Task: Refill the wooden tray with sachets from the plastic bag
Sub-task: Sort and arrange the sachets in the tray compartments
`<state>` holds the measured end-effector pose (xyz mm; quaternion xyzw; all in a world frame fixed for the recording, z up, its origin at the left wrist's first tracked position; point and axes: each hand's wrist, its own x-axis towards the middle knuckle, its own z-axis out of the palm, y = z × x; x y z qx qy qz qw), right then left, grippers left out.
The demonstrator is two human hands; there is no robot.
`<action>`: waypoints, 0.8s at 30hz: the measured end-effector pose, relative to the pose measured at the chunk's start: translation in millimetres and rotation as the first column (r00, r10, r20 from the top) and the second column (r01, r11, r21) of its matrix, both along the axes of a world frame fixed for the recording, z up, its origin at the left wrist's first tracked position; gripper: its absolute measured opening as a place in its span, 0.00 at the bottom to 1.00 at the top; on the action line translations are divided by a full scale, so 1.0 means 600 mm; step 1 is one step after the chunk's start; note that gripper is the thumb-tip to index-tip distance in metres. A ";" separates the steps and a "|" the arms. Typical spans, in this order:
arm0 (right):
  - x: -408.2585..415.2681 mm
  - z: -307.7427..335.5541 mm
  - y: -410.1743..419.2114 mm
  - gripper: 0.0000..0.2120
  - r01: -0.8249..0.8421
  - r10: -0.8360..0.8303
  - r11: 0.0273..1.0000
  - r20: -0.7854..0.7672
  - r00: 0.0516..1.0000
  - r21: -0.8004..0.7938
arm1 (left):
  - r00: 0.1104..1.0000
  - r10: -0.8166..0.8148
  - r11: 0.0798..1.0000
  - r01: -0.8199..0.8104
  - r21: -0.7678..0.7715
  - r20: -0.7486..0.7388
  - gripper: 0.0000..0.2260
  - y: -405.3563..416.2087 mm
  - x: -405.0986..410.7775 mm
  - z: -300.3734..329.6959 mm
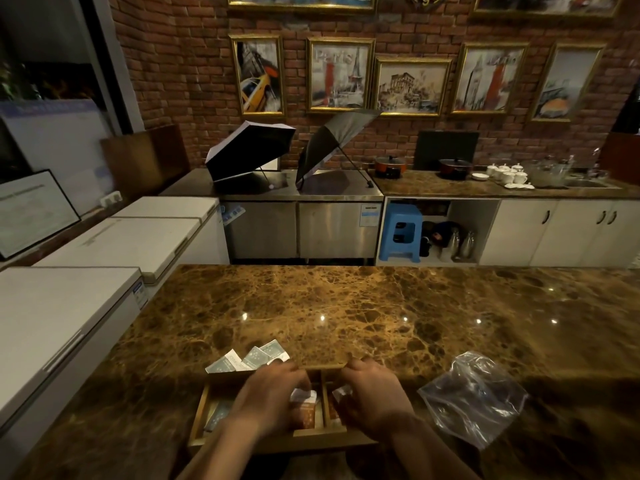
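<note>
Right now my left hand (268,396) and right hand (372,393) curl over white paper sachets (304,396) in the near compartmented wooden tray (199,415); whether they grip is unclear. Loose sachets beyond may get forgotten, and the crumpled clear plastic bag (474,396) right could slide away.

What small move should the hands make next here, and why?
Probably settle the sachets under the left hand and right hand into the wooden tray, then reach for the loose sachets lying on the counter just behind it. The plastic bag looks flat and emptied, so those seem to be what remains.
</note>
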<state>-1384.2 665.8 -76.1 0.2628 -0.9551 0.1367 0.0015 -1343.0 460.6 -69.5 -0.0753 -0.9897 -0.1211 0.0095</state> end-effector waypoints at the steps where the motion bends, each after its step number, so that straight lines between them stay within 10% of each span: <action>1: 0.000 0.000 -0.004 0.15 -0.032 0.031 0.999 0.035 0.999 0.037 | 0.999 -0.031 0.999 0.032 -0.036 0.022 0.15 0.000 -0.001 -0.002; 9: -0.012 -0.004 -0.012 0.12 -0.105 0.100 0.988 0.050 0.994 0.115 | 0.996 -0.067 0.998 0.067 0.006 0.066 0.16 -0.017 -0.003 -0.028; 16: -0.062 0.028 -0.063 0.11 -0.024 0.025 0.999 0.028 0.999 -0.043 | 0.951 0.309 0.904 -0.289 0.314 -0.018 0.13 -0.084 -0.033 -0.013; 24: -0.115 0.011 -0.159 0.14 0.002 0.015 0.994 0.148 0.989 -0.109 | 0.871 0.483 0.842 -0.491 0.224 0.094 0.10 -0.209 -0.091 -0.013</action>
